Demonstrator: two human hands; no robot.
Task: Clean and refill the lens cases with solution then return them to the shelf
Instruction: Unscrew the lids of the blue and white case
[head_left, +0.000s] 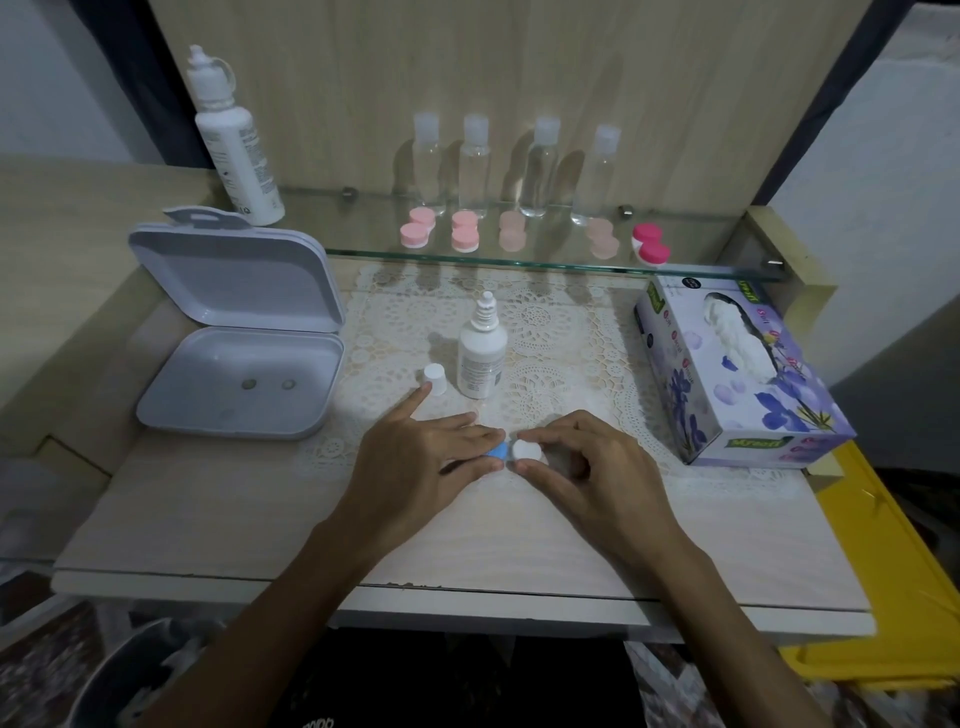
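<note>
Head view. Nearest the camera, both forearms reach over the table's (208, 519) front edge to a lens case (511, 451) lying on the lace mat (561, 332) near the table's middle. Left hand (415, 462): fingers straight and spread, fingertips pressing on the blue cap end of the case, index finger stretched out toward the loose white cap (435, 378). Right hand (587, 462): fingers curled, thumb and fingertips pinching the white cap end of the case.

Just behind the hands, a small white solution bottle (480, 351) stands upright on the mat, uncapped, nozzle bare; the loose white cap stands just left of it.

Left side of the table: grey hinged box (244, 384), lid up, with two small round dark things in the tray, likely lenses, too small to tell.

Right edge: tissue box (737, 374), white tissue sticking out of the top slot.

Along the back, glass shelf (519, 257): tall white bottle (234, 140) at its left end, capped. Four clear bottles (475, 166) in a row, capped, contents cannot tell. In front of them four pale pink lens cases (465, 231), closed, and a hot pink lens case (650, 244) at the right, tilted.
</note>
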